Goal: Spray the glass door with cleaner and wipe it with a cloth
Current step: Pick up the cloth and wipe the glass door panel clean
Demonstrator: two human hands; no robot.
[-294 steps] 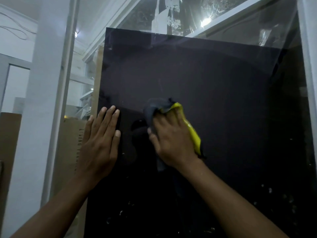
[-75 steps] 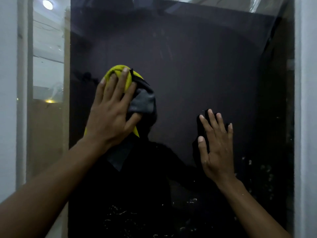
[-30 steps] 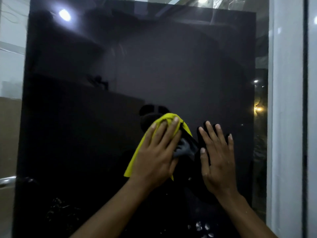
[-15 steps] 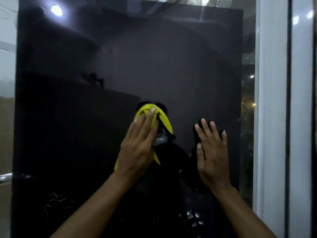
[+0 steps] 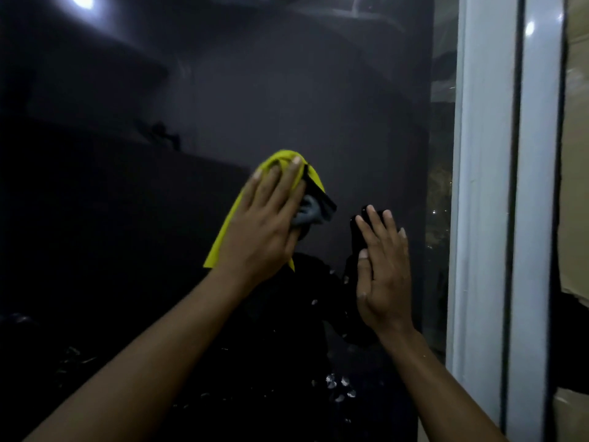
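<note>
Your left hand (image 5: 264, 231) lies flat with straight fingers, pressing the cloth (image 5: 230, 218) against the glass door (image 5: 127, 218); it does not clench the fabric. The cloth is yellow with a grey and black part showing beside your thumb, and it sits near the middle of the dark pane. Your right hand (image 5: 382, 275) rests open on the glass, palm against it, just beside the cloth but apart from it. A white frame (image 5: 484, 186) stands to the right. Pale specks show low on the pane.
</note>
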